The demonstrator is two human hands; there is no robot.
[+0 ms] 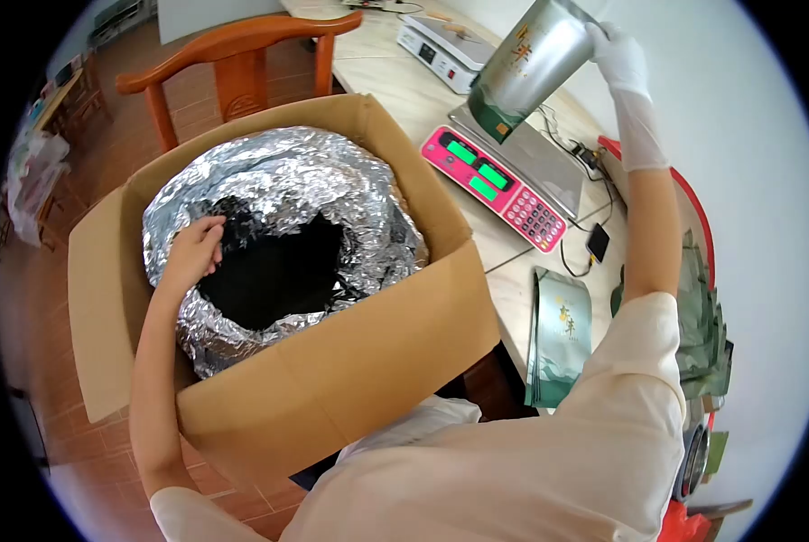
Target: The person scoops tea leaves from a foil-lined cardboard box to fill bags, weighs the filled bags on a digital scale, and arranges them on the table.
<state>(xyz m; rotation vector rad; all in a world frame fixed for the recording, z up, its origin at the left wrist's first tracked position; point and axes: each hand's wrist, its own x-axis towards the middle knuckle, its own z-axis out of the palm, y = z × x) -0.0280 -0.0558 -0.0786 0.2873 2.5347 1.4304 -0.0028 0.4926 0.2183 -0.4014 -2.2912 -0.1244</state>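
My bare left hand has its fingers curled at the left rim of a crumpled foil liner. That liner fills a large cardboard box and gapes around a dark opening with black contents. Up at the top right, my right hand, in a white glove, grips a silver and green pouch by its upper edge. The pouch hangs tilted over the metal pan of a pink digital scale, whose displays glow green.
Flat green pouches lie on the table's near edge, and more green pouches stand at the right. A second white scale sits farther back. Cables run to a small black device. A wooden chair stands behind the box.
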